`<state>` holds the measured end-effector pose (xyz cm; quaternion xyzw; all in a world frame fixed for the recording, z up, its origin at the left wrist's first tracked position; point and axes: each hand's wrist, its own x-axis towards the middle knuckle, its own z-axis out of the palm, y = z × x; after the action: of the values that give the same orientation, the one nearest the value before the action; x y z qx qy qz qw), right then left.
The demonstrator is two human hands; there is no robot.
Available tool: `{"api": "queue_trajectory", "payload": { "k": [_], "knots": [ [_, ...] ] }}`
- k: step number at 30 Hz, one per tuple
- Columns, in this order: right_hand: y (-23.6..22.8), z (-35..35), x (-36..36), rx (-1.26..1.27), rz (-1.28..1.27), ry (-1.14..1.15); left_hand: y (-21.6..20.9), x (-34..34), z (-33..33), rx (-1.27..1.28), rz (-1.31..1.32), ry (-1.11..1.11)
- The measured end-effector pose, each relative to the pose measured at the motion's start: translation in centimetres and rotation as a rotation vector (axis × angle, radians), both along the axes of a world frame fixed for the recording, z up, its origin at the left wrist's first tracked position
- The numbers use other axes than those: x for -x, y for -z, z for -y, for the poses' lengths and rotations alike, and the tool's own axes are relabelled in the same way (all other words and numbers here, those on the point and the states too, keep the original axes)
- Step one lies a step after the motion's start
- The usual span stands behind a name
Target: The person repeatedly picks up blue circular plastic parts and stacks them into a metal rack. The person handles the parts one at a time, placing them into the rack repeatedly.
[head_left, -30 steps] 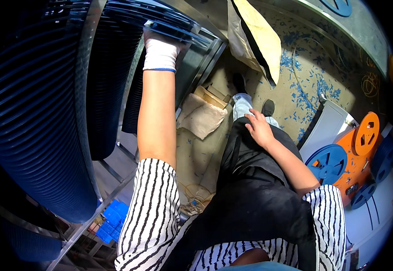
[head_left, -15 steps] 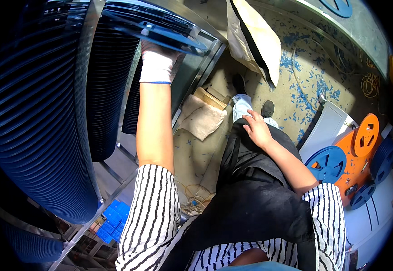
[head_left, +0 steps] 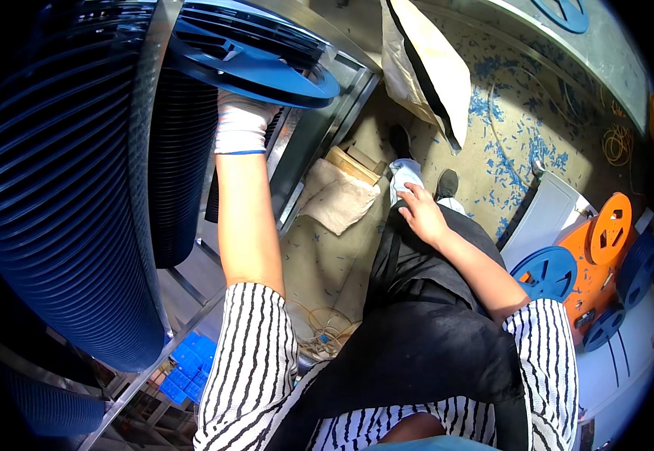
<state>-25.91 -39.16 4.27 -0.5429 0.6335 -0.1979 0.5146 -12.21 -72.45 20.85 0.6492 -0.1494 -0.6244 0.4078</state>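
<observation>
My left hand [head_left: 246, 124], in a white glove, reaches up to the rack at the upper left. It grips a blue plastic reel [head_left: 267, 71] from below; the reel hides my fingers. The reel lies tilted over the top of a long stack of like blue reels [head_left: 173, 165]. My right hand [head_left: 424, 216] is bare and rests on the dark apron [head_left: 432, 263] over my leg. Its fingers are spread, with nothing in them.
A metal rack frame [head_left: 143, 150] holds more stacked blue reels [head_left: 56, 210] at the left. A cream sack [head_left: 436, 68] stands ahead, near blue scraps on the floor. At the right is an orange panel [head_left: 578, 282] with an orange reel [head_left: 611, 228] and a blue reel [head_left: 545, 272].
My left hand has moved slightly left and down with the blue reel, which now shows more of its face. My right hand has stayed on my leg.
</observation>
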Motion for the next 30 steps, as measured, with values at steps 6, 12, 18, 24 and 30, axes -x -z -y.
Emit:
{"api": "queue_trajectory", "payload": {
  "k": [6, 12, 18, 24, 30],
  "knots": [
    [-4.8, 9.8, -0.5, 0.376, 0.155, 0.278, 0.2, -1.9, -0.9, 0.002, -0.190, 0.087],
    [-8.3, 20.8, 0.0, 0.649, 0.296, 0.211, 3.2, -0.3, 0.1, -0.055, -0.436, 0.121],
    [-8.0, 23.6, -0.8, 0.692, 0.296, 0.135, 2.7, -2.5, -1.0, 0.058, -0.327, 0.267],
    [-7.1, 22.6, -1.6, 0.735, 0.372, 0.347, 7.3, -11.6, 4.6, -0.928, -2.302, -0.467],
    [-6.3, 20.6, -3.6, 0.789, 0.384, 0.457, 3.0, -10.8, 13.3, -0.822, -3.630, -1.654]
  ]
}}
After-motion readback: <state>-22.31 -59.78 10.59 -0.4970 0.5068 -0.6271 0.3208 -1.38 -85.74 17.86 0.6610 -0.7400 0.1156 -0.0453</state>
